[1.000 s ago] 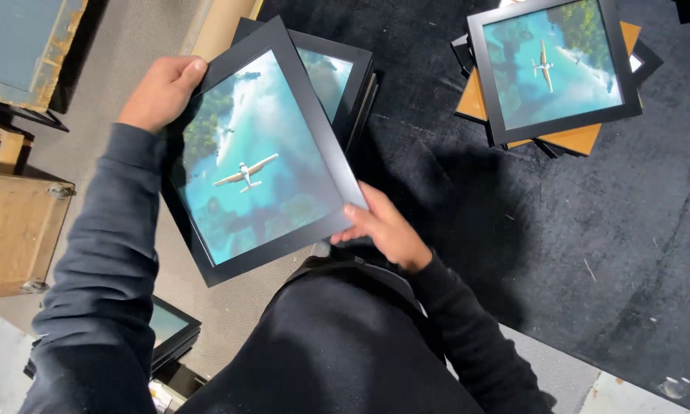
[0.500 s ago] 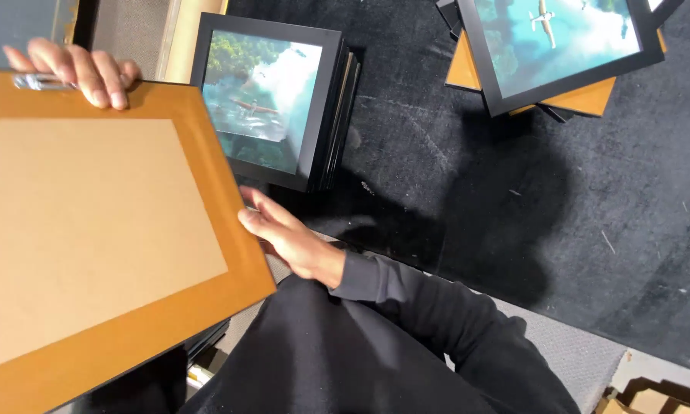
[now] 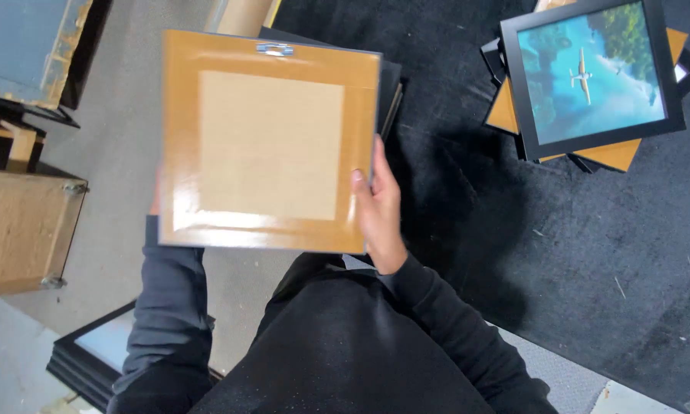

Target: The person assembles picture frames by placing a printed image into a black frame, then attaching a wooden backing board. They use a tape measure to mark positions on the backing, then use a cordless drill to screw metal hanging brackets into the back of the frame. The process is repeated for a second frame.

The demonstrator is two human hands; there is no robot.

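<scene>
I hold a square picture frame [image 3: 268, 142] with its brown backing board toward me and a small metal hanger at its top edge. My right hand [image 3: 379, 211] grips the frame's right edge, thumb on the back. My left hand [image 3: 155, 203] is almost wholly hidden behind the left edge, where only a sliver of it shows. Beneath the frame, a stack of black frames [image 3: 391, 88] peeks out on the dark mat.
A black-framed aerial photo of a plane over water [image 3: 590, 73] lies on a pile of frames at the upper right of the black mat [image 3: 590, 253]. Another stack of black frames [image 3: 92, 360] sits by my left leg. Wooden boxes [image 3: 23, 230] stand at left.
The frame, first seen picture side up, has been flipped to show its brown back and now sits squarer and farther from my head. My right hand shifted to its right edge.
</scene>
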